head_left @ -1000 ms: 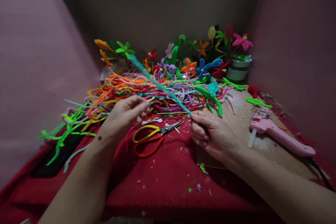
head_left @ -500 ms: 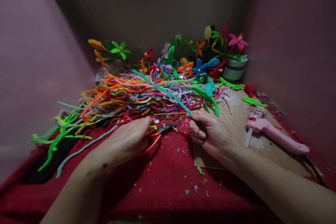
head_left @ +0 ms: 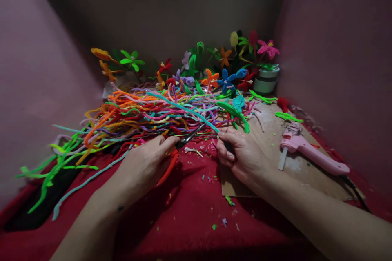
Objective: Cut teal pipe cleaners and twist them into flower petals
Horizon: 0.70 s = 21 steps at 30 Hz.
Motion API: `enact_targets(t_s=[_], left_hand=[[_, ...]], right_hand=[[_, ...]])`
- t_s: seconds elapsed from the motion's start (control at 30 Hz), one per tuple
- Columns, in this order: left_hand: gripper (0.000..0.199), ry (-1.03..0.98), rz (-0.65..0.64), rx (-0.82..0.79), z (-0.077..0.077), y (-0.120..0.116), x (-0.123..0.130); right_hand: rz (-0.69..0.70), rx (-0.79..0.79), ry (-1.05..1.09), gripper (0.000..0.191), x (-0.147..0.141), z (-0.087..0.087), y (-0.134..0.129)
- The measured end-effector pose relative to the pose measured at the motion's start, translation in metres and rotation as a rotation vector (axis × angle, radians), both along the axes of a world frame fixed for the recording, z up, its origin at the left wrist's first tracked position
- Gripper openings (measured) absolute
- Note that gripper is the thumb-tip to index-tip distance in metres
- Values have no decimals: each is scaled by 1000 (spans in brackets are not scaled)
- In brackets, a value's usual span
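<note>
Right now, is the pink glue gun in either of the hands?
No, the pink glue gun lies on the brown board; the left hand holds scissors and the right hand a blue fuzzy stem.

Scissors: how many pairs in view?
1: the scissors in the left hand, blades near the turquoise stem that the right hand holds. Others could be hidden under the pile of fuzzy stems.

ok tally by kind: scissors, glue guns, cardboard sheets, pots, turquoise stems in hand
red-handled metal scissors: 1
pink plastic glue gun: 1
brown cardboard sheet: 1
white dark-banded pot: 1
turquoise fuzzy stem in right hand: 1
total: 5
</note>
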<state>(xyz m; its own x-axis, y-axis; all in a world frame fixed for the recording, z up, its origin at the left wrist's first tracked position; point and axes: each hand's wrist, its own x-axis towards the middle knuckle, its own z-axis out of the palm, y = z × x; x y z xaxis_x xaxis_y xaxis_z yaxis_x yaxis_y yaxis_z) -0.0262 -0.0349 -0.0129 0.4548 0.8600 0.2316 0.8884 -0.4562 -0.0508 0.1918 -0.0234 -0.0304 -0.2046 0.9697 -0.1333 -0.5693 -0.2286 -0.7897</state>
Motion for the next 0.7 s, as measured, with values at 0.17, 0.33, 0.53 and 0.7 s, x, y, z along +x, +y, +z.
enact_targets(t_s=[0.17, 0.33, 0.53, 0.7], left_hand=[[44, 300, 29, 122, 2, -5, 15], [41, 383, 25, 182, 4, -6, 18], [42, 416, 29, 241, 3, -5, 17], [43, 409, 23, 233, 1, -5, 17]], right_hand=[[43, -52, 2, 5, -1, 1, -1], [68, -68, 33, 5, 1, 0, -1], [82, -73, 42, 7, 1, -1, -2], [103, -73, 35, 5, 1, 0, -3]])
